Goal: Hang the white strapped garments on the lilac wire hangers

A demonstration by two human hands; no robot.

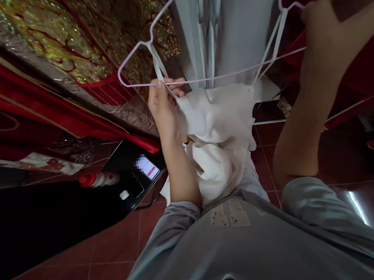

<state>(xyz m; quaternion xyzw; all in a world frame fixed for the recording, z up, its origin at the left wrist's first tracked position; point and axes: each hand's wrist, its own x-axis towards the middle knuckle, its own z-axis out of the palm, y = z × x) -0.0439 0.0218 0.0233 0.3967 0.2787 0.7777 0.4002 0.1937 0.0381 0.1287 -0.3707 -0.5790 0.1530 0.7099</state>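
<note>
A pale pink hanger (220,77) is held up in front of me, with a thin white strap looped over each end. From the straps hangs a white garment (204,114), its lower part bunched near my lap. My left hand (164,99) pinches the left strap at the hanger's lower bar, its other fingers partly spread behind. At the right end of the hanger is my right hand (320,26), blurred and dark, its fingers closed round the hanger's corner.
Red and gold sequined clothes (56,37) hang at the left. A black table (62,216) bears a lit phone (148,167), a red-capped bottle (99,179) and a small white case (124,195). Behind the hanger is a grey surface with handles (210,26). Dark red cloth (366,61) hangs right.
</note>
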